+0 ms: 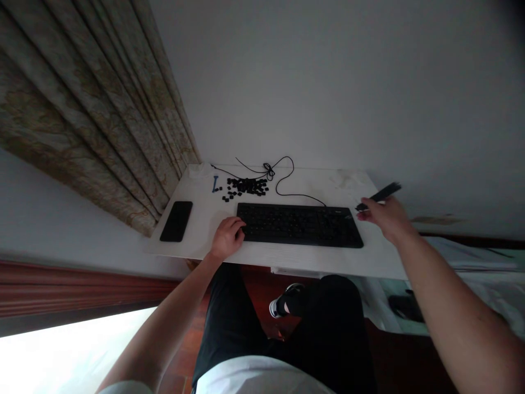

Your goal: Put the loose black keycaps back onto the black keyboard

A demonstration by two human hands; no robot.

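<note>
A black keyboard (299,225) lies flat on the white table, and its keys seem to be off, though the dark surface makes this hard to tell. My left hand (228,236) is closed at its left end, with fingers curled over the edge. Off the keyboard's right end, my right hand (383,214) grips a slim black brush (385,192) that points up and to the right. Behind the keyboard sits a heap of small black keycaps (250,186), some scattered at its left. A small blue tool (215,183) lies beside them.
A black phone (176,221) rests on the left of the white table (254,254). The keyboard's black cable (293,169) loops along the back. A patterned curtain (123,98) hangs at the left, and a wall rises behind. My legs are below the front edge.
</note>
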